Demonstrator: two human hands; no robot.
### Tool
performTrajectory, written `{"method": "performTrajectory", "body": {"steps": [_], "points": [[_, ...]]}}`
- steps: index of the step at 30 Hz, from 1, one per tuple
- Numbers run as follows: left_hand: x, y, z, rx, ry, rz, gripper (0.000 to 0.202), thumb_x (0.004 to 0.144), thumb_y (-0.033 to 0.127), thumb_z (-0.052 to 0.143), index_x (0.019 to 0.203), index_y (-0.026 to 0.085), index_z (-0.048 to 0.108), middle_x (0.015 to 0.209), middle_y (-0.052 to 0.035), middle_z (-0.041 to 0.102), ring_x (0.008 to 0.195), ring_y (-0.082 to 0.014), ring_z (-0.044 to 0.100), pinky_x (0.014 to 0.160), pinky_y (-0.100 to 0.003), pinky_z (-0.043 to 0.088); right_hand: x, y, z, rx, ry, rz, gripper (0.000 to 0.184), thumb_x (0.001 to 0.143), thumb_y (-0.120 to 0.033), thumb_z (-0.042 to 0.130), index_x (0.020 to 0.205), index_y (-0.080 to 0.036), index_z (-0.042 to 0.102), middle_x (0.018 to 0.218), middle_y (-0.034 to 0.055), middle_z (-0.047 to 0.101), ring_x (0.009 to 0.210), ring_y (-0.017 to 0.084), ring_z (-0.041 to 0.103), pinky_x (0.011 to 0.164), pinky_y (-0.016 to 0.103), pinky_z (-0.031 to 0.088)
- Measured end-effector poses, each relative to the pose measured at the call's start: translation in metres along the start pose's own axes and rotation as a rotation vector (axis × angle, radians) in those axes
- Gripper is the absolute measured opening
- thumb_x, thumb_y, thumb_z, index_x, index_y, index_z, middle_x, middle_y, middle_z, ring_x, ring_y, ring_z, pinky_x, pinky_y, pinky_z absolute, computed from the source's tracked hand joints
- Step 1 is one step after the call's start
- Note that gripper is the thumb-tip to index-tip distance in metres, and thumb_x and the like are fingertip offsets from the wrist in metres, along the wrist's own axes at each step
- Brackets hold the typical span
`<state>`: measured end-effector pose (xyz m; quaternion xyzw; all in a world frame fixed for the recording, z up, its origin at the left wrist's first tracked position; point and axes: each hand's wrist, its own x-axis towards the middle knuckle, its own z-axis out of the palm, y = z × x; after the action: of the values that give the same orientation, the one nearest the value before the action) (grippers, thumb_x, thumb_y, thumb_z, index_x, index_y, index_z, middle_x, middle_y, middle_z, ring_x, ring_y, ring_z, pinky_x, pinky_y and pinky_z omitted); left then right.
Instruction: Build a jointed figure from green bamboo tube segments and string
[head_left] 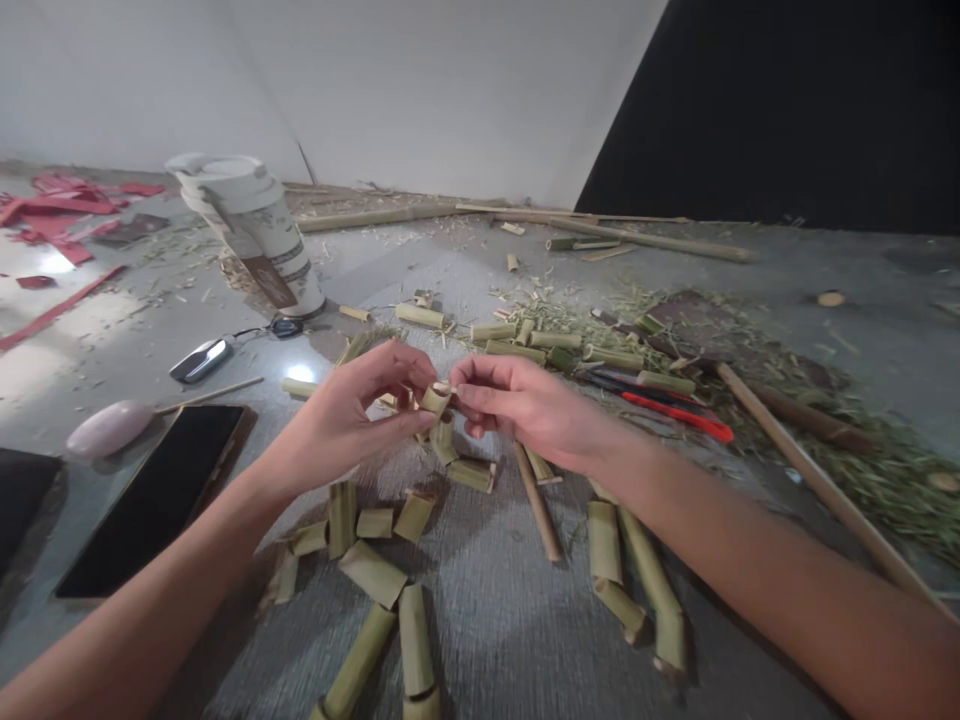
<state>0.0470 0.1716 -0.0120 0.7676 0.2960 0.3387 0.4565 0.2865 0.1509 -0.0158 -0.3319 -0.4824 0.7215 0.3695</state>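
Between thumb and fingers, my left hand (375, 405) holds a short bamboo tube (435, 399), tilted, with one end facing up. My right hand (517, 400) is closed in a pinch right at that upper end; a small pale bit shows at its fingertips, too small to name. Just below, two more bamboo pieces (471, 474) hang or lie in a row under the held tube; whether they are strung together cannot be made out. Nearer to me lie several cut bamboo tubes (373, 573) arranged like a jointed figure. A thin brown stick (537, 505) rests by my right wrist.
A white lidded cup (247, 230) stands back left, near a car key (200, 361), a phone (154, 500) and a pinkish oval object (111, 428). Right of my hands are a red-and-black cutter (679, 412), a long stick (817, 480), bamboo offcuts (611, 357) and green shavings (911, 470).
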Motion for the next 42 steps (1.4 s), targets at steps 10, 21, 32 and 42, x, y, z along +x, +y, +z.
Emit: {"method": "performTrajectory", "body": {"steps": [10,21,32,42], "points": [[-0.002,0.001,0.010,-0.090,0.014,-0.051,0.024,0.101,0.028,0.073,0.117,0.024,0.055,0.106,-0.0044,0.072,0.099,-0.0202,0.073,0.085,-0.034,0.058,-0.007,-0.014,0.009,-0.453,0.151,-0.162,0.016,0.095,-0.032,0.074,0.089,-0.021,0.065,0.086,-0.0011,0.064,0.075,0.013,0.060,0.072,0.030,0.051],[-0.001,-0.003,0.015,-0.038,-0.013,0.022,0.028,0.100,0.023,0.073,0.116,0.025,0.051,0.106,-0.0022,0.066,0.100,-0.0168,0.068,0.092,-0.034,0.056,-0.016,-0.029,0.008,-0.744,0.081,-0.188,0.022,0.094,-0.025,0.069,0.117,-0.026,0.068,0.097,0.0006,0.067,0.084,0.017,0.063,0.074,0.031,0.051],[-0.004,0.012,-0.024,-0.073,-0.462,-0.070,0.052,0.086,0.004,0.073,0.129,0.027,0.053,0.112,-0.0062,0.078,0.107,-0.0236,0.077,0.095,-0.037,0.060,-0.018,-0.040,0.002,-0.797,-0.062,-0.125,0.015,0.094,-0.032,0.074,0.107,-0.025,0.071,0.088,-0.0011,0.070,0.076,0.015,0.064,0.070,0.031,0.050],[0.001,0.013,-0.036,0.335,-0.304,-0.108,0.014,0.092,0.019,0.060,0.098,0.024,0.073,0.082,0.0002,0.070,0.073,-0.0167,0.064,0.066,-0.026,0.046,-0.018,-0.008,0.020,-1.332,0.040,-0.132,0.023,0.092,-0.038,0.076,0.083,-0.023,0.061,0.080,0.0017,0.066,0.067,0.017,0.050,0.060,0.034,0.029]]}}
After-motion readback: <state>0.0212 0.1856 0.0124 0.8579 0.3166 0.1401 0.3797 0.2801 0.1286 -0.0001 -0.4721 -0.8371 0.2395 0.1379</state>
